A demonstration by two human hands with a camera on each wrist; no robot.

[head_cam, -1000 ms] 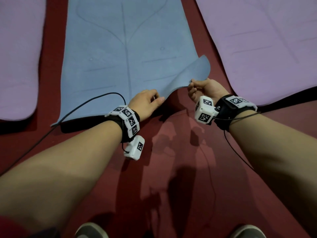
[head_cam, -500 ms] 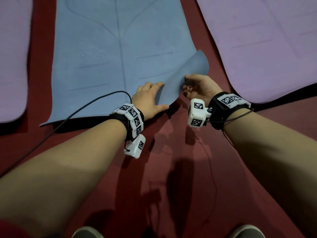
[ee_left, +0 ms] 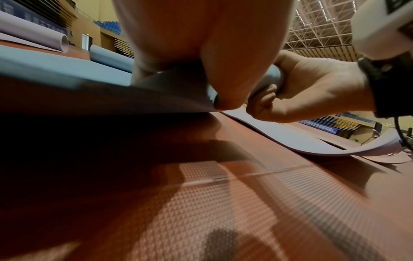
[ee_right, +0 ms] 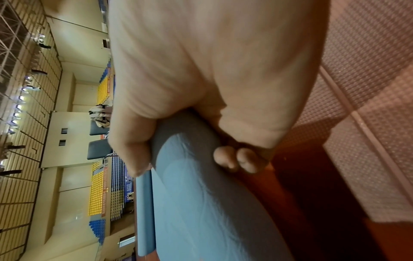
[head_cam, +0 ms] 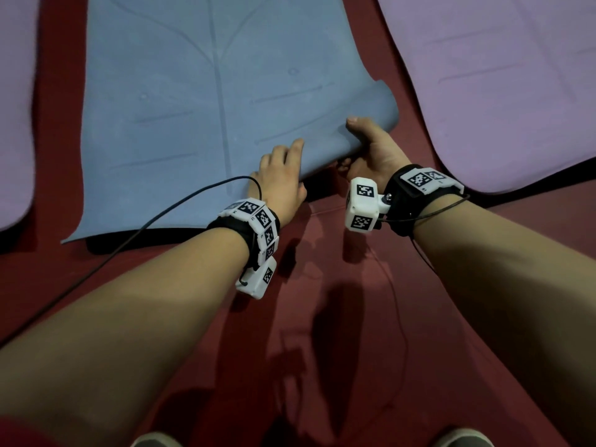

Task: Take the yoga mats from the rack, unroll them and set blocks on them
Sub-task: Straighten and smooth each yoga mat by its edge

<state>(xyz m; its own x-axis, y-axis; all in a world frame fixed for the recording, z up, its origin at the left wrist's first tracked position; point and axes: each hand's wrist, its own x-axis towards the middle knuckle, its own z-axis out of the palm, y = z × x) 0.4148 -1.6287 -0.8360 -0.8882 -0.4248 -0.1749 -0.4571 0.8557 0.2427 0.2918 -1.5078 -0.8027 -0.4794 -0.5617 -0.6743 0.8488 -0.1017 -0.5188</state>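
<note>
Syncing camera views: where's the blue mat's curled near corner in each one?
Head: blue mat corner, right of centre, upper half.
Left wrist: blue mat corner, upper right of centre, a grey roll.
Right wrist: blue mat corner at centre, running downward.
Shared landmark: the right hand gripping it, seen in all three.

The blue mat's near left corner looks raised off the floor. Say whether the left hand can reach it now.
Probably yes. The left hand sits on the blue mat's same near edge, and only a thin black cable crosses the stretch to that corner.
</note>
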